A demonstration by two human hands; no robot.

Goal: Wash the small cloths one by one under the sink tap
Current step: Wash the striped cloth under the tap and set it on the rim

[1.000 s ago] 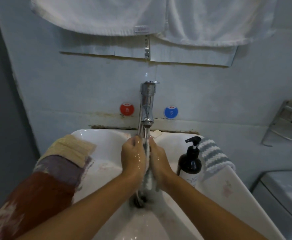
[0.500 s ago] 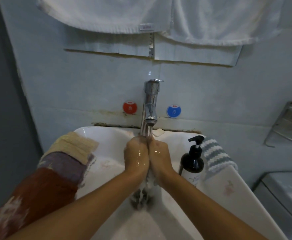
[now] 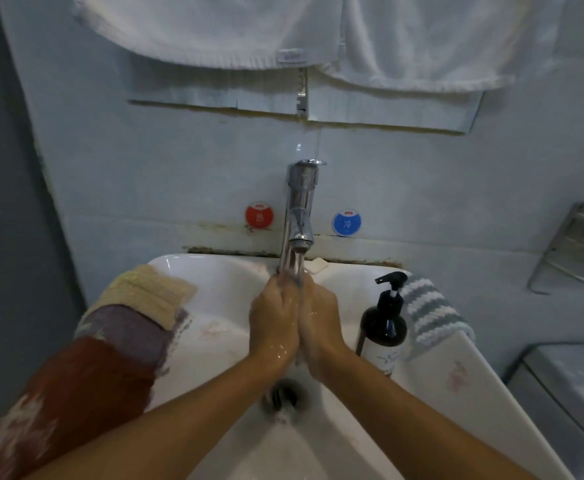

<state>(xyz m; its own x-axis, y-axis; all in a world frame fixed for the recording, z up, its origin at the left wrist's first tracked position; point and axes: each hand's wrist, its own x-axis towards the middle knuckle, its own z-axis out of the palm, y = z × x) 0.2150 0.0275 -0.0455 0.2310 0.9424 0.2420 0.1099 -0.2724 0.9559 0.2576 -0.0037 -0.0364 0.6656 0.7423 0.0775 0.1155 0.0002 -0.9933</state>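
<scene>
Head view: left hand (image 3: 274,323) and right hand (image 3: 321,323) pressed palm to palm under running tap (image 3: 301,206), wet, fingers pointing up into the stream. Cloth being washed hidden between the palms; grip impossible to tell. Below the hands, white sink (image 3: 214,271) with drain (image 3: 284,394). Left of the hands, stacked small cloths (image 3: 124,323) on the rim. Right of them, dark pump bottle (image 3: 384,323) and striped cloth (image 3: 429,313). Above, white towels (image 3: 214,26), cut off.

The red round sticker (image 3: 259,216) and the blue round sticker (image 3: 346,223) on the wall both say "OYO" at the top.
</scene>
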